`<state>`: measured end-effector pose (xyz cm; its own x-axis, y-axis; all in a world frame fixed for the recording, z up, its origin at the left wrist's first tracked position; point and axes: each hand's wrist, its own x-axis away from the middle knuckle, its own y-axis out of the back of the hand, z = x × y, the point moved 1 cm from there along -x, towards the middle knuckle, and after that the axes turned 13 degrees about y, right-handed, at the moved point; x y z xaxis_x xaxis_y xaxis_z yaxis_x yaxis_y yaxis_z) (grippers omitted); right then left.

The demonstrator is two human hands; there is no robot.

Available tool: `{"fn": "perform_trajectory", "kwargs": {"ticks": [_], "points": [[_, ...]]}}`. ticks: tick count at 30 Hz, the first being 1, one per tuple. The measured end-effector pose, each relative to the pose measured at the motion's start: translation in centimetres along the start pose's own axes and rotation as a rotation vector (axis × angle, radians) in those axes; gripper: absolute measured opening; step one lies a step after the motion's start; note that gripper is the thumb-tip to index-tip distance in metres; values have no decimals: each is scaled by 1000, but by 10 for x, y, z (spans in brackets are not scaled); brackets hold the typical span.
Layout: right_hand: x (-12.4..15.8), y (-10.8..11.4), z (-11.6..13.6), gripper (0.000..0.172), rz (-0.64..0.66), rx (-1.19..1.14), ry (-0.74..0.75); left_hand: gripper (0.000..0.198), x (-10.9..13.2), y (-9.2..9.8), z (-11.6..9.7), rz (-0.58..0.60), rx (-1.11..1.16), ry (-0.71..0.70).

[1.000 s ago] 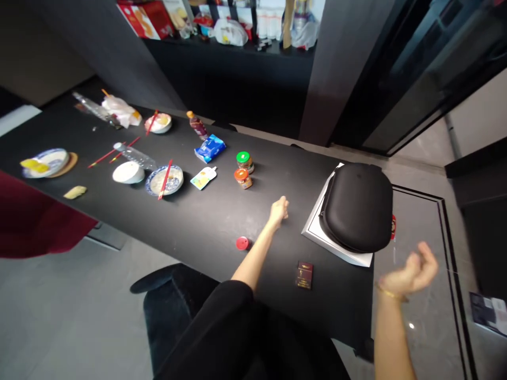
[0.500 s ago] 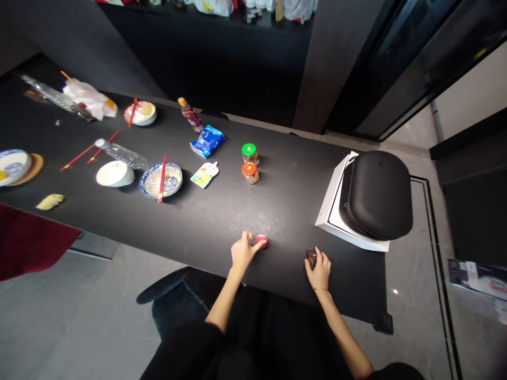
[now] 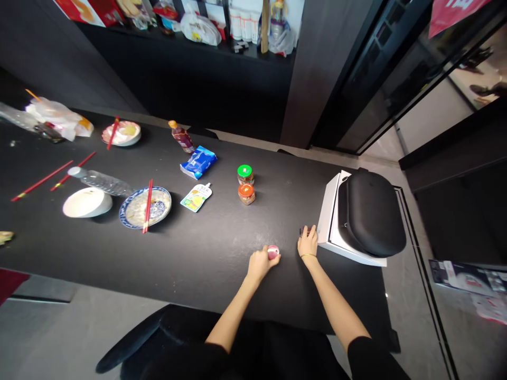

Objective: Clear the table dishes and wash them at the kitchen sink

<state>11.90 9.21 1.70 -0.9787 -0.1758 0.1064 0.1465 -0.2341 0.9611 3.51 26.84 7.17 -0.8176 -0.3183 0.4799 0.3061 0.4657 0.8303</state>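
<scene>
Clasping red cap [image 3: 273,252], left hand [image 3: 259,262] curled closed

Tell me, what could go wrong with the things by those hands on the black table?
The left hand pinches a small red cap; it looks round, so it might roll off the table if dropped. The right hand covers a small dark box beside the white box; a shove could push the black case on top toward the table's end.

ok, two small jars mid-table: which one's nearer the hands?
The orange-lidded jar: it stands just in front of the green-lidded jar, on the side toward the left hand, which grips a red cap, and the right hand.
</scene>
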Motion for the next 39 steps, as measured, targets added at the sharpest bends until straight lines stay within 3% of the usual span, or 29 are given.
{"fn": "perform_trajectory", "kwargs": {"ticks": [4, 6, 8, 11, 16, 20, 22, 25, 28, 30, 33, 35, 37, 39], "points": [[-7, 9, -8, 73, 144, 144, 61, 50, -44, 5, -72, -37, 2, -86], [-10, 14, -12, 82, 308, 176, 123, 52, -59, 3, -101, -15, -48, -132], [-12, 17, -16, 92, 515, 206, 167, 55, -64, -3, -117, 9, -91, -177], [-11, 22, -20, 99, 698, 302, 203, 60, -60, -13, -121, 34, -117, -221], [-6, 28, -20, 113, 708, 322, 198, 66, -49, -20, -110, 87, -111, -245], [9, 26, -26, 131, 826, 368, 137, 69, -44, -23, -109, 100, -112, -274], [21, 24, -35, 123, 799, 369, 166, 69, -41, -26, -110, 101, -106, -279], [31, 20, -50, 92, 598, 288, 250, 68, -39, -29, -110, 101, -92, -263], [22, 19, -61, 66, 388, 201, 270, 69, -42, -28, -112, 81, -63, -250], [10, 19, -63, 58, 294, 171, 247, 70, -47, -26, -118, 75, -41, -255], [-5, 18, -62, 60, 242, 130, 203, 73, -52, -25, -131, 85, -25, -275], [-6, 20, -63, 68, 281, 111, 202, 77, -54, -25, -136, 84, -17, -280], [-1, 29, -64, 83, 336, 109, 197, 81, -55, -22, -132, 56, 43, -272], [2, 46, -64, 89, 357, 88, 199, 72, -59, -12, -115, -17, 192, -238]]}}
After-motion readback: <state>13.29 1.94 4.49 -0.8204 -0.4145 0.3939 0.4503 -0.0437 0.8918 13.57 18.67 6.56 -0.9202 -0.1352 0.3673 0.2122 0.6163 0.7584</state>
